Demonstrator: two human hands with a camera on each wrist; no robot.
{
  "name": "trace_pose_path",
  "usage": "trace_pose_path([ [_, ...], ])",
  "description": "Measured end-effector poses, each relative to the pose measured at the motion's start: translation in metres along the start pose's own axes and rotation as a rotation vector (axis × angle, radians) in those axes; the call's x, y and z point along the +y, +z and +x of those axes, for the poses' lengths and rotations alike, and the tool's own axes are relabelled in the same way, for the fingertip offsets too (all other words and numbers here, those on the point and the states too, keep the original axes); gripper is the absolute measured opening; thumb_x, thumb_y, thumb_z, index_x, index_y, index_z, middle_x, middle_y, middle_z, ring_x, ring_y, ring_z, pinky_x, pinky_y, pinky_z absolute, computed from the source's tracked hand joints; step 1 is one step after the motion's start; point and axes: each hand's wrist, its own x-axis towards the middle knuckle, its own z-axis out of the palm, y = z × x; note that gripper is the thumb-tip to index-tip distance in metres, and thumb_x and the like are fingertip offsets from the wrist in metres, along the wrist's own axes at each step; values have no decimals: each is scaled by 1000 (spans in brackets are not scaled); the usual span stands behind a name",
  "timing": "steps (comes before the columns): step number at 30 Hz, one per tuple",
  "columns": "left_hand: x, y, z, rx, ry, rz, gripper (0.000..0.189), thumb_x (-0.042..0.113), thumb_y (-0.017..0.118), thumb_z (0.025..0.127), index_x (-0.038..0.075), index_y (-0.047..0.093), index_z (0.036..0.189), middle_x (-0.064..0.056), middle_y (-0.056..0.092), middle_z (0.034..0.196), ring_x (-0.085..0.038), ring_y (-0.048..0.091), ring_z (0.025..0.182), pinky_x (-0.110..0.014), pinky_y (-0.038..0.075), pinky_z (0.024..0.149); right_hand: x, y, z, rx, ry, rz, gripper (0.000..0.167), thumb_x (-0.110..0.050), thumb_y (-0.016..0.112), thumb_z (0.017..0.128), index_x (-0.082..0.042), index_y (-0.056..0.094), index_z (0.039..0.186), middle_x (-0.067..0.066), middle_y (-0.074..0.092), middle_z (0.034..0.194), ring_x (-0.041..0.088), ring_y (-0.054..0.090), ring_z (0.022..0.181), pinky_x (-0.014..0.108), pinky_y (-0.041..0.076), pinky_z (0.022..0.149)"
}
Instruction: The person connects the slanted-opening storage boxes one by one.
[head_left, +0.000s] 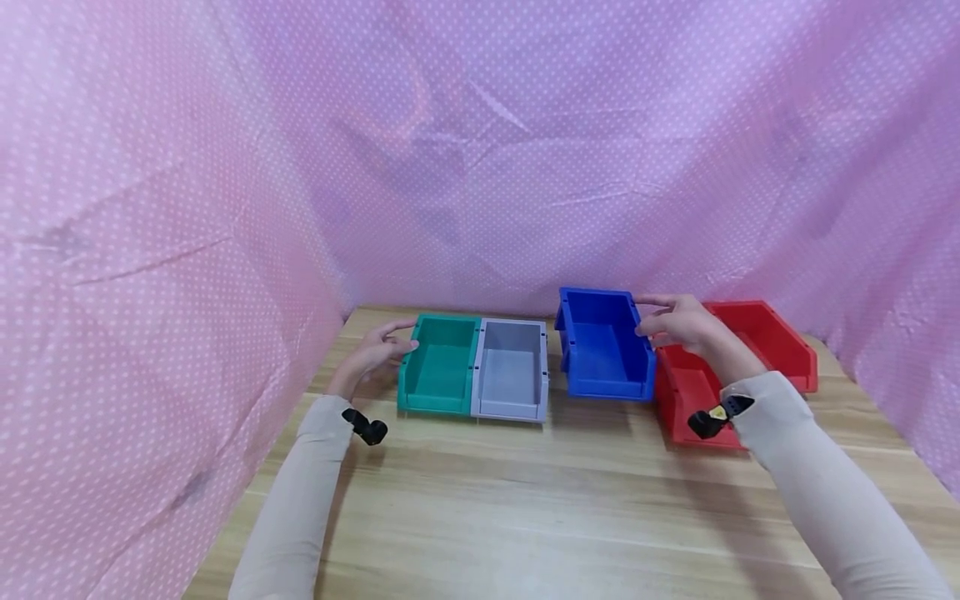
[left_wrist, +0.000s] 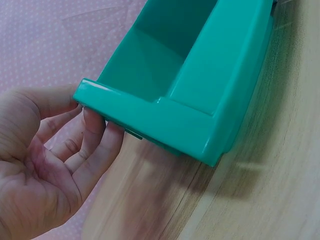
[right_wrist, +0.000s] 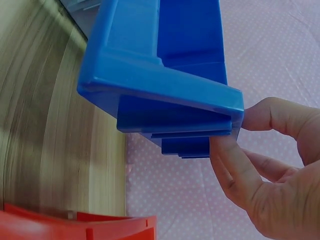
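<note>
A green bin (head_left: 442, 367) stands side by side with a grey bin (head_left: 512, 371), their edges meeting. My left hand (head_left: 381, 350) grips the green bin's left side; in the left wrist view the thumb lies on the rim and fingers curl beneath it. To the right, a blue bin (head_left: 606, 346) is held by my right hand (head_left: 681, 323) at its right side, thumb and fingers pinching the wall (right_wrist: 200, 100). It looks raised off the table, with a gap between it and the grey bin. All three bins look empty inside.
Two red bins stand at the right under my right forearm: a nearer one (head_left: 686, 400) and a farther one (head_left: 776, 342). They sit on the wood-grain table (head_left: 480, 508). Pink dotted cloth (head_left: 480, 208) hangs behind and at both sides.
</note>
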Motion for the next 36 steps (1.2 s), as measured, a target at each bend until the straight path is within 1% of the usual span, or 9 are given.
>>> trace_pose_path([
  [3,-1,-1,-1,-9,8,5,64,26,63,103,24,34,160,-23,54,146,-40,56,129,-54,48,110,-1,3,2,-10,4,7,72,-9,67,94,-7,34,159,30,53,137,29,65,112,47,58,97],
  [6,-2,-1,-2,-17,21,10,64,28,62,103,25,34,160,-24,52,146,-41,55,130,-55,46,110,-2,6,3,-15,9,19,72,-8,66,95,-7,34,159,31,52,138,31,65,114,50,56,100],
  [11,-1,-1,-1,-24,15,12,63,28,62,104,25,34,160,-23,52,147,-41,56,129,-54,48,109,-4,10,4,-27,12,43,72,-5,65,94,-6,34,159,34,49,142,34,63,118,54,52,102],
  [19,-1,-1,-3,-23,44,11,65,26,62,104,22,32,161,-27,52,144,-43,57,128,-54,50,106,-3,17,1,-45,10,68,74,-3,64,94,-5,30,160,36,42,151,47,56,130,52,52,101],
  [22,-1,-1,-3,-30,43,14,65,26,61,104,22,31,161,-27,50,146,-45,56,130,-55,48,108,-1,19,0,-43,9,83,74,-2,63,94,-3,29,160,37,41,152,44,59,127,52,52,101],
  [26,0,-1,-3,-28,45,11,65,26,61,104,22,31,161,-28,50,147,-46,55,130,-57,46,110,1,21,0,-24,10,114,72,-1,62,95,-1,29,159,37,42,151,32,67,116,51,53,100],
  [28,0,-1,-2,-29,45,13,65,26,61,104,22,32,161,-28,51,147,-45,55,130,-56,46,110,3,22,0,-23,15,132,72,-1,62,95,-1,29,160,37,42,151,31,68,115,50,53,100],
  [33,-1,-1,-3,-31,35,21,64,27,61,104,23,32,161,-26,51,148,-43,56,129,-55,47,109,6,24,-2,-39,21,139,73,-2,61,96,-2,27,160,36,38,155,45,58,128,51,52,102],
  [36,-1,-1,-4,-26,35,15,65,26,62,103,23,32,161,-27,51,146,-44,56,129,-56,47,109,6,25,-2,-34,23,130,72,-3,60,96,-3,28,160,35,40,154,48,56,130,52,51,102],
])
